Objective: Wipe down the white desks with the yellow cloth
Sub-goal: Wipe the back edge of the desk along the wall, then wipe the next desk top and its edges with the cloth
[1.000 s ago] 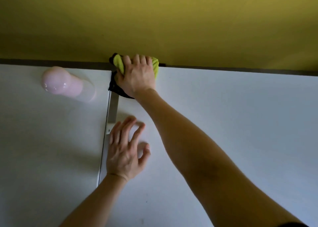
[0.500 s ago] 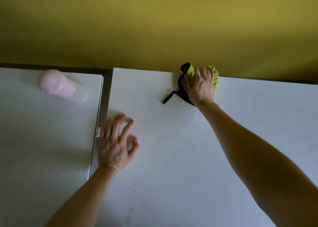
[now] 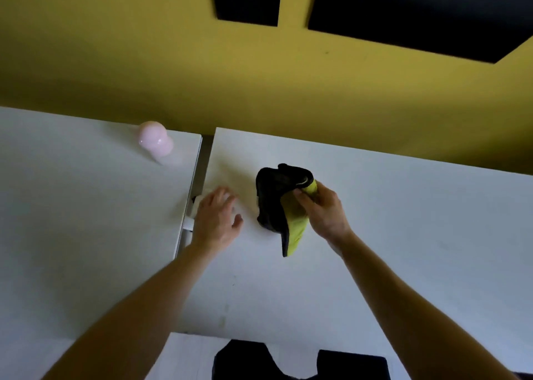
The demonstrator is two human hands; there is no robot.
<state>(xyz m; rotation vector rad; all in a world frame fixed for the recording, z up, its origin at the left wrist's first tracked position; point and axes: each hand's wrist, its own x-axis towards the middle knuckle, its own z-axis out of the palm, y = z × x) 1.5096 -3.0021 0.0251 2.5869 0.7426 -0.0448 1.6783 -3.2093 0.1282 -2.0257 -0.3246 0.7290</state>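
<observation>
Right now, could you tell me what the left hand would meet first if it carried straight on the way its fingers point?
Probably only bare right desk, then the yellow wall; the left hand seems aimed just left of the cloth, though depth is unclear.

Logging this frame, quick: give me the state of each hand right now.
Left hand: open, fingers spread, holding nothing.
Right hand: closed, gripping the yellow cloth.

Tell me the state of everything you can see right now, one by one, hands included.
yellow cloth: bunched, hanging from the right hand.
right hand: grips the yellow cloth near its top.
left hand: fingers straight, holds nothing.
pink object: on the left desk, untouched.
right desk: small marks near its front, set apart from the left desk.
</observation>
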